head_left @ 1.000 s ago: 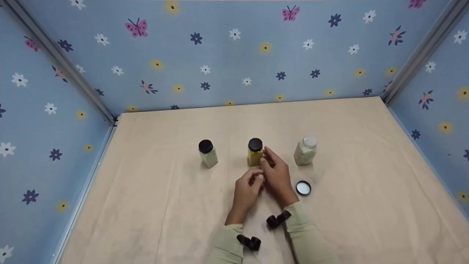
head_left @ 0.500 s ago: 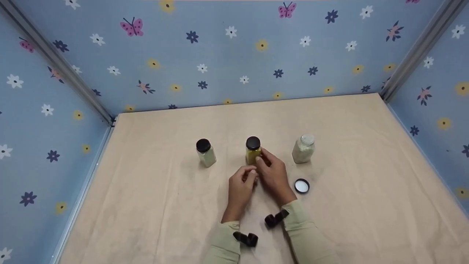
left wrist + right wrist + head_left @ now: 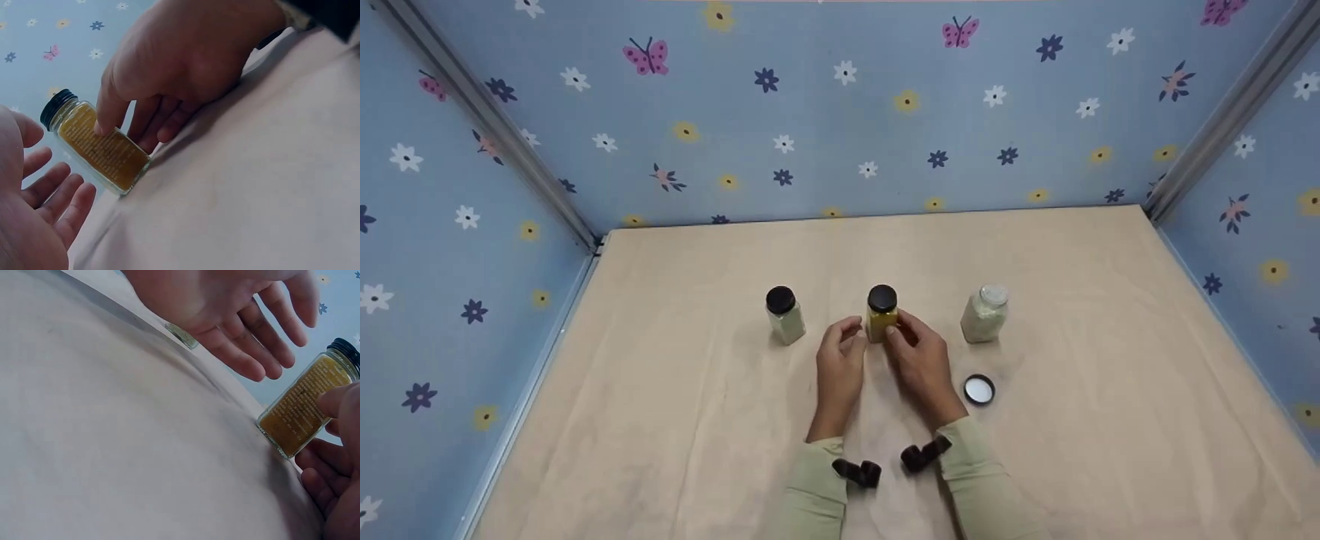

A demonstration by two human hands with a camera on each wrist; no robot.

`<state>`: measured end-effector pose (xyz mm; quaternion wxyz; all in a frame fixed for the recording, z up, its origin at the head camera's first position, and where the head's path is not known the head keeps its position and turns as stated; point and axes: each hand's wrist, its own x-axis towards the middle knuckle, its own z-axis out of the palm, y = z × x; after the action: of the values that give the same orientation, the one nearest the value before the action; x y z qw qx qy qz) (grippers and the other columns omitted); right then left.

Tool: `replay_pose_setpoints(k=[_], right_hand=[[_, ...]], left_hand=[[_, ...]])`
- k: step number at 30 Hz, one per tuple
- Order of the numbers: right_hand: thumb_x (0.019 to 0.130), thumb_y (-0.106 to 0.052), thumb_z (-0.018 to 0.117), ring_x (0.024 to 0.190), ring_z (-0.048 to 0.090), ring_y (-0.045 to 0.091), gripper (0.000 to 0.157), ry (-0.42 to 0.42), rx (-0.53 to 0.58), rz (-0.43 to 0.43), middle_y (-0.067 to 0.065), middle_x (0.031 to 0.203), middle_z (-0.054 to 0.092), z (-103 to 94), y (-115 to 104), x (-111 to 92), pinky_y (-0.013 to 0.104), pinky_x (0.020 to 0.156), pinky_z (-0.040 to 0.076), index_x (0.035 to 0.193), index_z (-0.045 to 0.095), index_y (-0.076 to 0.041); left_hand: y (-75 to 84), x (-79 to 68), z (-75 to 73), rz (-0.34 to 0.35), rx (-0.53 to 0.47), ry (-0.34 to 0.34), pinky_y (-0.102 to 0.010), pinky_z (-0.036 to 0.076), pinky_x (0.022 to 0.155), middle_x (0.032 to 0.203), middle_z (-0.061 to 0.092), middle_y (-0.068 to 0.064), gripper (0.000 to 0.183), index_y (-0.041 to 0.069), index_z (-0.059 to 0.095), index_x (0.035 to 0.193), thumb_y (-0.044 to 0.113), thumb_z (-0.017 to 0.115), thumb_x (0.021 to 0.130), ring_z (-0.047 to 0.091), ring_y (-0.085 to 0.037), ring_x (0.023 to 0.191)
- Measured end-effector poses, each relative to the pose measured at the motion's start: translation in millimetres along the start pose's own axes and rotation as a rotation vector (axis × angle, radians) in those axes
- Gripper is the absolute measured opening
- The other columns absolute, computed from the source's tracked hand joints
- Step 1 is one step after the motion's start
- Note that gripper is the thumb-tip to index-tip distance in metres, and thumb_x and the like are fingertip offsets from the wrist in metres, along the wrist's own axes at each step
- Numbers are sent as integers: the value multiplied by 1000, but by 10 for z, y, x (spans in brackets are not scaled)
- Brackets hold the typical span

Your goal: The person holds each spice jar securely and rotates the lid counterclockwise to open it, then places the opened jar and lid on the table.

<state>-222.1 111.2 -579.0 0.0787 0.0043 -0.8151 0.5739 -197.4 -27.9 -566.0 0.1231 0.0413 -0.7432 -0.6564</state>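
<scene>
A glass spice jar [image 3: 880, 325] of yellow-brown powder, with a black lid, stands upright at mid-table. My right hand [image 3: 921, 365] holds its right side, thumb on the front face and fingers behind. Lines of small print cover the jar's front [image 3: 104, 146] in the left wrist view. On the other side is my left hand [image 3: 840, 371], its fingers loosely bent and apart from the glass. The right wrist view shows that left hand [image 3: 230, 320] with nothing in it, a gap away from the jar [image 3: 301, 405].
To the left stands a black-lidded jar [image 3: 787, 324] of pale green contents. An uncapped jar [image 3: 984, 319] of pale contents is on the right. A black lid [image 3: 979, 390] lies with its white inside up, beside my right wrist. Flowered blue panels [image 3: 840, 112] enclose the cloth-covered table [image 3: 660, 390].
My left hand has moved away from the right hand to the jar's left side. My right hand has closed its thumb and fingers on the jar. The head view has shifted slightly.
</scene>
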Motion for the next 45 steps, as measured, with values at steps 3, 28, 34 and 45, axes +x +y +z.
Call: replay_pose_setpoints(k=[3, 28, 34, 45], right_hand=[[99, -24, 66, 120, 60, 18, 42, 6, -12, 1, 6, 130, 66, 6, -3, 14, 38, 103, 45, 137, 62, -7], [98, -24, 67, 122, 58, 18, 39, 12, -15, -38, 4, 128, 67, 5, 15, 30, 37, 105, 43, 134, 64, -10], [99, -22, 66, 124, 58, 19, 39, 12, -19, -60, 6, 129, 66, -9, 27, 30, 37, 107, 42, 135, 63, -7], [98, -18, 67, 122, 59, 19, 36, 24, -14, -76, 4, 126, 68, -10, 39, 16, 36, 106, 42, 133, 65, -9]], left_hand=[[17, 65, 27, 0, 7, -2, -36, 46, 102, 126, 59, -4, 28, 8, 64, 126, 14, 54, 101, 56, -16, 121], [19, 375, 10, 156, 2, -238, -43, 45, 103, 141, 55, -8, 46, 15, 47, 151, 20, 53, 106, 51, -22, 131], [5, 410, 41, 173, 6, -255, -45, 45, 103, 140, 55, -9, 46, 16, 47, 151, 25, 53, 106, 51, -23, 130], [-9, 395, 46, 108, -66, -237, -38, 47, 102, 140, 57, -8, 44, 15, 52, 147, 17, 58, 103, 53, -22, 129]])
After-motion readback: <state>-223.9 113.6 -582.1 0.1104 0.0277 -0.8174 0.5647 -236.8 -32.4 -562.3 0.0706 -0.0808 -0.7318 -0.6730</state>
